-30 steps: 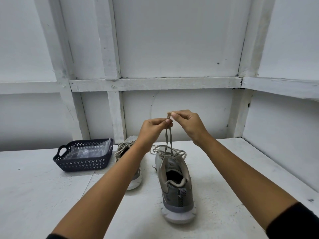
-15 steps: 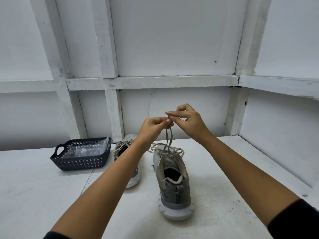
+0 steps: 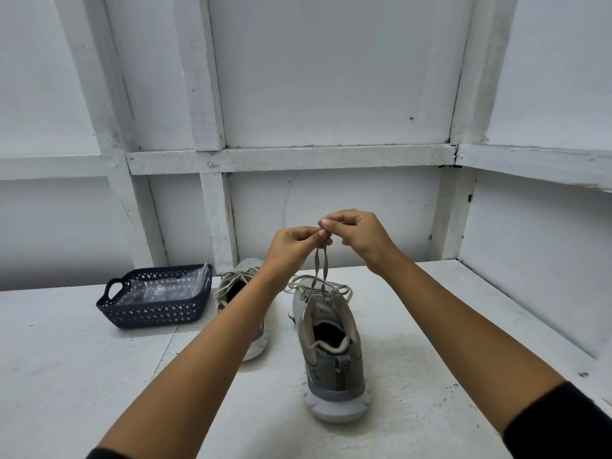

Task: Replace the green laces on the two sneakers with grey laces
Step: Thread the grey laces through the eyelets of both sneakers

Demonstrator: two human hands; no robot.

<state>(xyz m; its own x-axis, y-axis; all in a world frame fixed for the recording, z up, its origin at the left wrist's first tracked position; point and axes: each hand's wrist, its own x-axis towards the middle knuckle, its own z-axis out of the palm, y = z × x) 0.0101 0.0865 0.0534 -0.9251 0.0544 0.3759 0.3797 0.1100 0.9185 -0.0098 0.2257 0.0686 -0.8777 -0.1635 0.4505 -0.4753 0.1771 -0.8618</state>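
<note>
1. Your left hand (image 3: 294, 246) and right hand (image 3: 361, 236) are raised together over the table (image 3: 82, 376), and their fingertips touch.
2. Your left hand pinches the lace (image 3: 317, 270) between thumb and forefinger, with the other fingers curled in.
3. Your right hand pinches the same lace at the same spot. Its thumb and forefinger are on top and its other fingers are curled beneath.
4. Two strands of the lace hang from that pinch, close together and nearly straight, down to the top eyelets of the sneaker (image 3: 328, 346). The rest of the lace lies in loose loops across the front of the shoe.
5. The lace is a dull grey-green, and you cannot tell from this view which of the two colours it is.
6. The sneaker stands upright on the table between your forearms, with its heel toward you and its toe toward the wall (image 3: 331, 77).
7. The second sneaker (image 3: 243, 270) stands to the left, near the first and a little further back, partly hidden by your left forearm. Loose laces lie over its opening.
8. A dark basket (image 3: 155, 314) sits on the table left of the second sneaker, with a clear bag (image 3: 165, 288) inside it.
</note>
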